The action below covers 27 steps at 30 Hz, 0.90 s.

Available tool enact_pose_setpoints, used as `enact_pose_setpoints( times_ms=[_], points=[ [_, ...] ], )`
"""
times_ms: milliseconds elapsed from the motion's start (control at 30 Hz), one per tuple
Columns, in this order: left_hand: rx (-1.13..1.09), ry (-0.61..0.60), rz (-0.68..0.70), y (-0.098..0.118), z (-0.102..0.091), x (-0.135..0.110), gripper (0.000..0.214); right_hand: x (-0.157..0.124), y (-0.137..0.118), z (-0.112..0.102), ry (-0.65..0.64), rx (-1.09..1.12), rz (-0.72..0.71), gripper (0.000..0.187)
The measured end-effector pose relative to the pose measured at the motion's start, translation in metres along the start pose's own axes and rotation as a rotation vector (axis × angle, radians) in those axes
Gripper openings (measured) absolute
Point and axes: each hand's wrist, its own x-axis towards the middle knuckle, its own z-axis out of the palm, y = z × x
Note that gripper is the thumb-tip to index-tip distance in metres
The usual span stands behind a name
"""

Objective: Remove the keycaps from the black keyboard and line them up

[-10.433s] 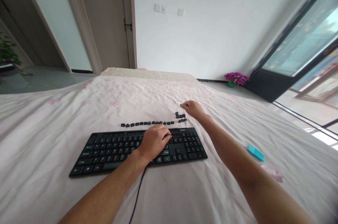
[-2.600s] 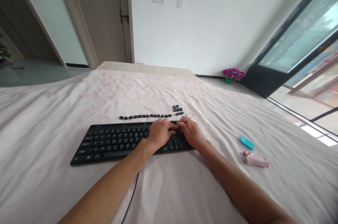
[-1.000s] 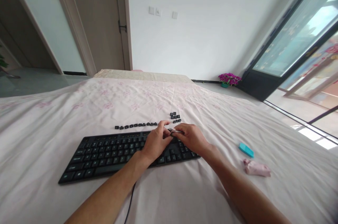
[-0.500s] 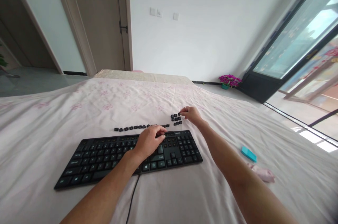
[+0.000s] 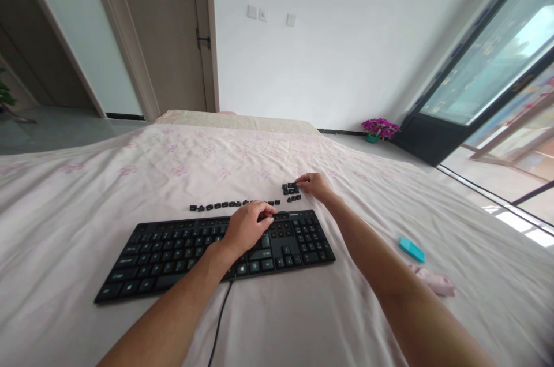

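A black keyboard point(image 5: 173, 260) lies on the bedsheet, bare of caps along its top row and in the block near its right side. My left hand point(image 5: 246, 228) rests over the middle-right of it, fingers loosely bent and thumb apart, with nothing visible in them. Beyond the keyboard runs a row of loose black keycaps point(image 5: 224, 205). A small group of keycaps point(image 5: 291, 191) sits to the right of that row. There my right hand point(image 5: 314, 185) has thumb and fingertips pinched on a keycap point(image 5: 296, 184) at the group's far right corner.
A light pink floral bedsheet point(image 5: 329, 321) covers the surface. On the right lie a turquoise flat object point(image 5: 412, 249) and a crumpled pink cloth point(image 5: 433, 281). The keyboard's cable point(image 5: 220, 321) runs toward me. Purple flowers point(image 5: 381, 127) stand on the floor by the glass door.
My right hand has lowered the pinched keycap toward the group, beside the other caps. My left hand stays nearly in place over the keyboard. The whole view has shifted slightly.
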Motion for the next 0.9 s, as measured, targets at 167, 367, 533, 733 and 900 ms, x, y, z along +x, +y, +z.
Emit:
enact_pose_setpoints(
  times_ms=[167,367,533,733,900],
  points=[
    [0.022,-0.002,0.004,0.000,-0.001,-0.001,0.018,-0.005,-0.004,-0.003,0.013,0.021,-0.005,0.031],
    [0.032,-0.014,-0.001,0.001,-0.002,-0.003,0.018,-0.024,-0.023,-0.024,0.135,0.022,-0.022,0.037],
    [0.038,-0.037,0.006,0.002,-0.003,-0.003,0.019,-0.071,-0.063,-0.049,0.097,0.121,-0.308,0.057],
    [0.131,-0.112,0.049,0.008,-0.008,-0.007,0.020,-0.141,-0.099,-0.041,-0.056,0.153,-0.350,0.046],
    [0.139,-0.118,0.099,0.012,-0.009,-0.011,0.020,-0.168,-0.101,-0.019,-0.289,0.346,-0.167,0.016]
  ],
)
